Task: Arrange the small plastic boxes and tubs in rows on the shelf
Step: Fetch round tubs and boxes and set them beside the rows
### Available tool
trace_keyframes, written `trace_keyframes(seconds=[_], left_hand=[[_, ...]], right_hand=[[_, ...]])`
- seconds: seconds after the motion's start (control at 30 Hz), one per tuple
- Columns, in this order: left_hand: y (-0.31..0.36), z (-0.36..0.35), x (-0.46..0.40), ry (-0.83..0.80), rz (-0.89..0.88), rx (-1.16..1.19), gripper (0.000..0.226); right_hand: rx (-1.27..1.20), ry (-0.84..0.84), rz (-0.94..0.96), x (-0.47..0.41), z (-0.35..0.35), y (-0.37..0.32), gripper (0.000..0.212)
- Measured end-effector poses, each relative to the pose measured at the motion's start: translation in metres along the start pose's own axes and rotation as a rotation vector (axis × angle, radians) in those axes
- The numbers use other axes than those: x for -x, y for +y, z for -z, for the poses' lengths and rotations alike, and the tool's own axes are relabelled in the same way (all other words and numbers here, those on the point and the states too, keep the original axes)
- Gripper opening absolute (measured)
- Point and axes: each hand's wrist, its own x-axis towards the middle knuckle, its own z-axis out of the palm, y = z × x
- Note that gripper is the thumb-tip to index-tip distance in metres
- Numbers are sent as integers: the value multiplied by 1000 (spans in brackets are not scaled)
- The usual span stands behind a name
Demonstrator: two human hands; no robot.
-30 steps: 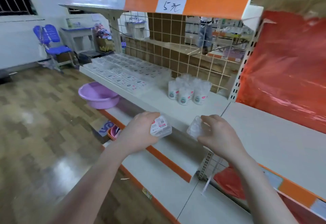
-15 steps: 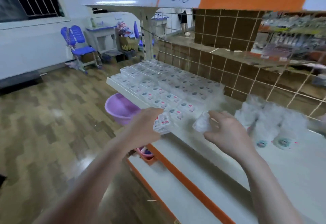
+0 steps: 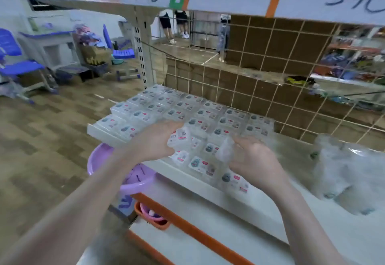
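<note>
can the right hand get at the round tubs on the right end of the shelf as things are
Probably not yet: the right hand already holds a clear box. The way to the tubs looks free over bare shelf.

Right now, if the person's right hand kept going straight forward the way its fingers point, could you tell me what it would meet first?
Most likely the rows of small boxes already lying on the shelf. The right hand, holding a clear tub, points up and away over them, though blur leaves its height above them unclear.

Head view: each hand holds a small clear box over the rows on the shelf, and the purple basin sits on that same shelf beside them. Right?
Not quite. The left hand and right hand each hold a small box over the rows, but the head view shows the purple basin below the shelf, not on it.
</note>
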Motion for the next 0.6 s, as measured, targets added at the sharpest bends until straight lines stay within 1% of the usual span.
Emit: trace_keyframes(seconds=[0.13,0.23,0.33,0.47,0.6], left_hand=[[-47,3,-41,-69,-196,-49,76],[-70,2,-64,-123,-336,-77,75],[-86,2,-84,-179,-440,-92,77],[-99,-2,-97,-210,-510,-100,78],[-110,-7,-97,-202,-560,-82,77]], right_hand=[[61,62,-153,-21,-25,-31,43],[58,82,-245,-28,-38,-51,46],[14,143,-321,-32,-47,-68,50],[28,187,-384,-35,-56,-81,45],[51,167,-421,-39,-63,-88,46]])
